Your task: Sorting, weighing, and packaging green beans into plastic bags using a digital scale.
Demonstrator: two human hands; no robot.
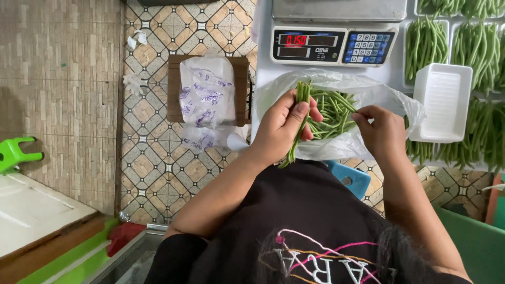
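Note:
My left hand (pixel 281 126) grips a small bunch of long green beans (pixel 301 113), held upright over a clear plastic bag (pixel 379 94). More green beans (pixel 331 113) lie loose inside that bag. My right hand (pixel 381 131) reaches into the bag from the right, its fingertips pinching at the beans there. Just beyond the bag stands a digital scale (pixel 334 44) with a lit red display and a keypad.
An empty white foam tray (pixel 442 102) sits right of the bag, with several trays of green beans (pixel 426 44) behind and beside it. A wooden stool (pixel 176 87) bearing printed plastic bags (pixel 206 100) stands on the patterned floor at left. A green stool (pixel 16 152) is at far left.

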